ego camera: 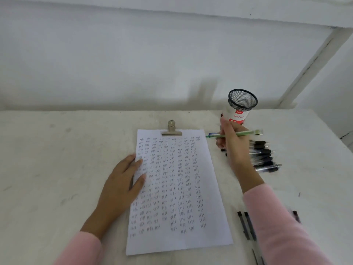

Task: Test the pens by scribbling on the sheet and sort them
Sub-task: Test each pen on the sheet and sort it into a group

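pen (pixel 242 133): green, slim, held level, tip just off sheet's (pixel 179 188) upper right edge | right hand (pixel 231 142): fingers curled round pen | left hand (pixel 122 180): flat, fingers straight on sheet's left edge | sheet: rows of scribbles, clip (pixel 172 129) at top | right of sheet: black pens (pixel 263 155) partly hidden behind right hand, mesh cup (pixel 241 106) beyond

The sheet (pixel 181 188) lies mid-way across the table (pixel 57 169), with a clip (pixel 171 129) on its far edge. The left hand (pixel 122 184) rests on its left edge. Right of its far corner the right hand (pixel 232 144) holds a pen (pixel 242 133) (tip toward the sheet). The cup (pixel 241 106) stands behind that hand, a pile of pens (pixel 263 155) lies just right of it, and two more pens (pixel 246 224) lie nearer, right of the sheet.
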